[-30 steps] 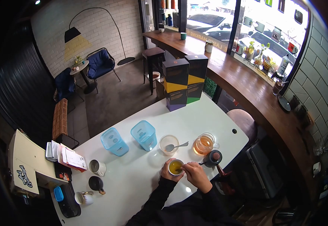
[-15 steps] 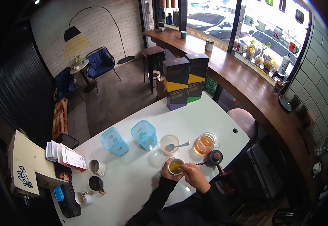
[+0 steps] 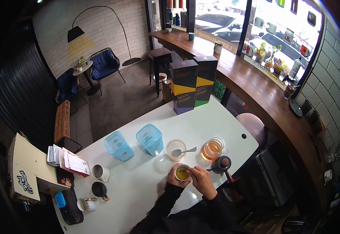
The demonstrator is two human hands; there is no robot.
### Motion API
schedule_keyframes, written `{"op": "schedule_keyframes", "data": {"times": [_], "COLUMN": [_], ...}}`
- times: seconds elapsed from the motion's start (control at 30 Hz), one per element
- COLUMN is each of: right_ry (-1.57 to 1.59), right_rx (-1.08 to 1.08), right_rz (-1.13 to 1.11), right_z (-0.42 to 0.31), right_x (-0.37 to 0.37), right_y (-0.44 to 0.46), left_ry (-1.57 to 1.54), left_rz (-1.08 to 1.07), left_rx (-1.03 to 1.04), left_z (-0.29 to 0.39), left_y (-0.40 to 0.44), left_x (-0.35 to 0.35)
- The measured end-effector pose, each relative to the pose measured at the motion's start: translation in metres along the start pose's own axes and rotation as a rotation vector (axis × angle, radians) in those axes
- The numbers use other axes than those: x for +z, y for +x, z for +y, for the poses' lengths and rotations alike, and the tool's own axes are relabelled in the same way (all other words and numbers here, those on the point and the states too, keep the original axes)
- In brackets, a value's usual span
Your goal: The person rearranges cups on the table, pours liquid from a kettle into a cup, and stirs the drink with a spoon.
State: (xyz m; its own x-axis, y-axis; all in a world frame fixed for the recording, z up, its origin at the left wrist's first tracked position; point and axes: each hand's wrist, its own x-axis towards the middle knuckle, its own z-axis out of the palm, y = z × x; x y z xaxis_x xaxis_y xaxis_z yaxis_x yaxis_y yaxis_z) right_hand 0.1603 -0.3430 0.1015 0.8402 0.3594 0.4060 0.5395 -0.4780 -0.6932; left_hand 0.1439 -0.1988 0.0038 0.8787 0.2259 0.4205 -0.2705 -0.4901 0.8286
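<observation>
My left hand [image 3: 173, 179] is wrapped around a small white cup [image 3: 176, 177] that holds yellow-green liquid [image 3: 183, 173]. Over the cup's right rim, my right hand [image 3: 202, 181] has its fingers pinched together; whatever they grip is too small and hidden to name. Just beyond the cup sits a clear plastic tub [image 3: 170, 146] with a metal spoon [image 3: 185, 151] lying across it. A glass pot of amber liquid [image 3: 210, 151] stands to the right. Beside my right hand is a dark, long-handled pot [image 3: 218, 167].
Two blue translucent containers [image 3: 119, 147] stand on the white table [image 3: 139, 187]. Mugs [image 3: 101, 173] and a dark cup [image 3: 98, 189] are at the left, near a box holding papers [image 3: 75, 163]. Stacked black boxes [image 3: 183, 84] rise at the far edge. A wooden counter [image 3: 252, 76] runs along the window.
My right hand has shifted slightly at the cup's rim, its fingers moving a little up and right. The left hand keeps the cup in nearly the same place.
</observation>
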Motion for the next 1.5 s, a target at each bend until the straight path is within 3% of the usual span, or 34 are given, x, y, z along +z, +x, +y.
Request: {"op": "schedule_keyframes", "data": {"times": [0.23, 0.53, 1.03, 1.33, 1.5], "right_ry": [0.038, 0.015, 0.046, 0.022, 0.049], "right_rx": [-0.042, 0.009, -0.003, 0.014, -0.006], "right_rz": [-0.091, 0.019, -0.087, 0.030, -0.041], "right_z": [-0.001, 0.003, -0.004, 0.001, -0.003], "right_x": [0.000, -0.003, -0.003, -0.001, -0.003], "right_y": [-0.002, -0.001, 0.000, 0.000, 0.001], "left_ry": [0.003, -0.053, -0.038, -0.046, -0.028], "left_rz": [0.006, -0.019, -0.006, -0.003, 0.000], "left_rx": [0.018, -0.054, -0.015, -0.057, -0.029], "left_z": [-0.004, -0.001, -0.011, 0.000, -0.003], "left_y": [-0.001, -0.001, -0.004, -0.001, -0.001], "left_x": [0.001, 0.000, 0.004, 0.001, 0.002]}}
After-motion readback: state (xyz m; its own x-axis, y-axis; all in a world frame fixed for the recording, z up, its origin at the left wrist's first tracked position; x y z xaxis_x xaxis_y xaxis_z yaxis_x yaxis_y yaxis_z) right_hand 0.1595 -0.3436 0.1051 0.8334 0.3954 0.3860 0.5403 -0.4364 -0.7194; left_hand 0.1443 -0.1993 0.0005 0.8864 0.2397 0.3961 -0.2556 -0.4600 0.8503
